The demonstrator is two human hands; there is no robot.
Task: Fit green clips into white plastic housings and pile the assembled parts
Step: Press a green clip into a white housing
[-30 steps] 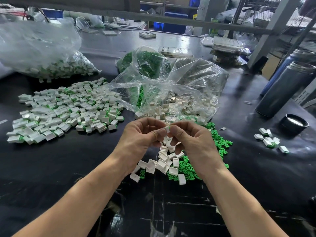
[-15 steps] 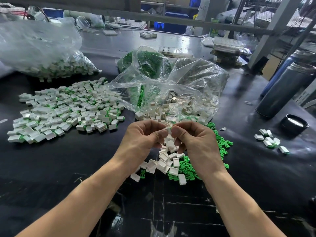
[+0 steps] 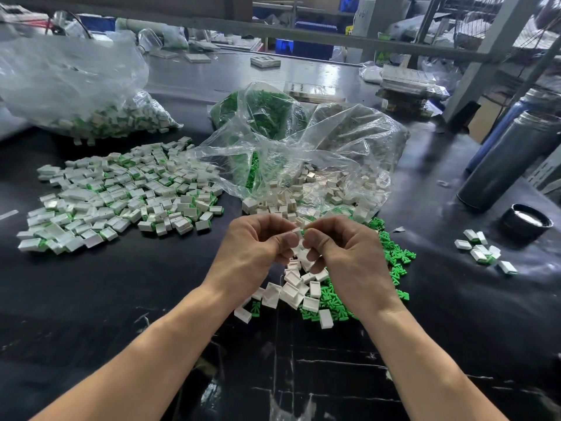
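On the dark worktop (image 3: pixel 91 299), the largest item is the spread of finished parts (image 3: pixel 121 192) at the left, white with green showing at their ends. Far of centre lies an open clear bag (image 3: pixel 303 153) spilling white housings; a smaller heap of loose housings (image 3: pixel 291 290) and green clips (image 3: pixel 394 256) sits just beneath the hands. At centre, the left hand (image 3: pixel 255 253) and right hand (image 3: pixel 349 256) meet, fingers curled and pinching together on one white housing (image 3: pixel 297 231) with a green clip (image 3: pixel 303 230) at its end; both pieces are largely hidden by the fingertips. Judgement: the fitting step is in hand. How far the clip is seated cannot be told. The next move calls for firm pressing until it is home, then carrying the part left to the finished spread.
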